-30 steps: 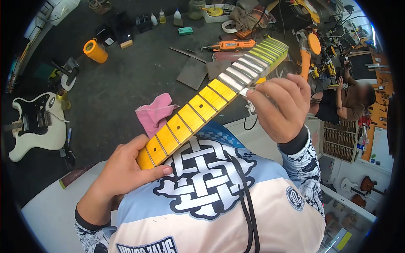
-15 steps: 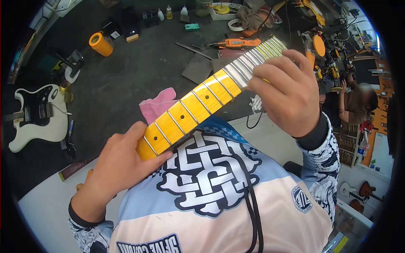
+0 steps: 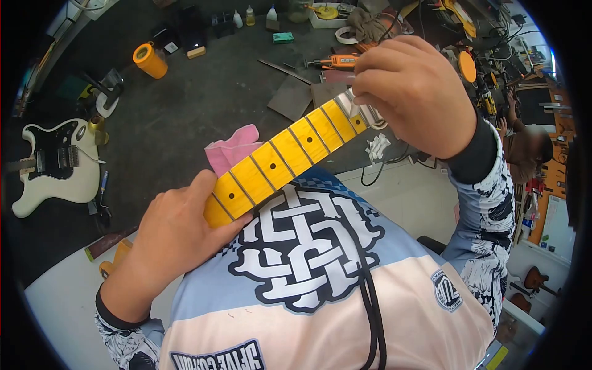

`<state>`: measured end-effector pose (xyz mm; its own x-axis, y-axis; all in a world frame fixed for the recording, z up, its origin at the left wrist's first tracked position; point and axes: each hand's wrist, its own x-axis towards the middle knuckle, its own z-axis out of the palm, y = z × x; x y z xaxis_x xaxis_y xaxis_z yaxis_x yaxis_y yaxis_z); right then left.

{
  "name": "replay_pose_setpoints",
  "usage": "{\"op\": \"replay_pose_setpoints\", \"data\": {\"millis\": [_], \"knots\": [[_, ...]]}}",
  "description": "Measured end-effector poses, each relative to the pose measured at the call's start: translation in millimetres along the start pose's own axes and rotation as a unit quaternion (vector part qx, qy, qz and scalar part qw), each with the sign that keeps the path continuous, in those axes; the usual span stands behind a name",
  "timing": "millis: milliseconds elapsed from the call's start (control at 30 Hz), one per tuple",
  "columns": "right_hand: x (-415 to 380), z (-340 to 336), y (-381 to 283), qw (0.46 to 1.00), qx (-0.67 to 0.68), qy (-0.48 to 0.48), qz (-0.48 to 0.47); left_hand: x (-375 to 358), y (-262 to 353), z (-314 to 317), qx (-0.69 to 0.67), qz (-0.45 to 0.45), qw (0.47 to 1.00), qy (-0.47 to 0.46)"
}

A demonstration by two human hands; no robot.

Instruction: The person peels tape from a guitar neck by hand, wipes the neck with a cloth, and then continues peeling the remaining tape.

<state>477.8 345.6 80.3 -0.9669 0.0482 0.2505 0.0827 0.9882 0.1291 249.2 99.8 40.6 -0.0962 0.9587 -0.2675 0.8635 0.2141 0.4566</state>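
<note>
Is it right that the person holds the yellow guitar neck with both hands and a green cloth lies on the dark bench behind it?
Not quite. The cloth is pink, not green, as the head view shows. The left hand and right hand do both hold the yellow guitar neck.

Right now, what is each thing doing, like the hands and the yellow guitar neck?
Neck: tilted, held at both ends.
Left hand: gripping the neck's near end.
Right hand: closed over the neck's far part.
Pink cloth: crumpled, lying behind the neck.
White guitar: lying flat.
</note>
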Motion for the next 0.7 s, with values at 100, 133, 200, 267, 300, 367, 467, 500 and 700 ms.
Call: {"op": "replay_pose_setpoints", "data": {"millis": [100,133,200,267,300,367,467,500,700], "knots": [[6,-2,9,1.000,0.005,-0.017,-0.006,1,0,-2,0.016,0.008,1.000,-0.007],[7,-2,12,1.000,0.008,-0.026,-0.008,1,1,-2,0.030,0.013,0.999,-0.002],[10,-1,14,0.999,0.000,-0.032,-0.011,1,2,1,0.057,0.025,0.998,0.005],[14,-3,16,0.999,0.002,-0.036,-0.014,2,3,2,0.069,0.023,0.997,0.002],[18,-6,16,0.999,0.008,-0.036,-0.016,2,3,2,0.075,0.022,0.997,0.001],[23,-9,18,0.999,0.016,-0.039,-0.015,1,1,2,0.101,0.031,0.994,0.005],[29,-8,22,0.998,0.015,-0.057,-0.021,-2,-2,4,0.140,0.050,0.989,0.016],[31,-8,27,0.997,0.009,-0.070,-0.033,-2,-3,4,0.155,0.058,0.986,0.021],[39,-10,25,0.984,0.067,-0.152,0.060,-9,-8,5,0.218,0.091,0.969,0.077]]}}
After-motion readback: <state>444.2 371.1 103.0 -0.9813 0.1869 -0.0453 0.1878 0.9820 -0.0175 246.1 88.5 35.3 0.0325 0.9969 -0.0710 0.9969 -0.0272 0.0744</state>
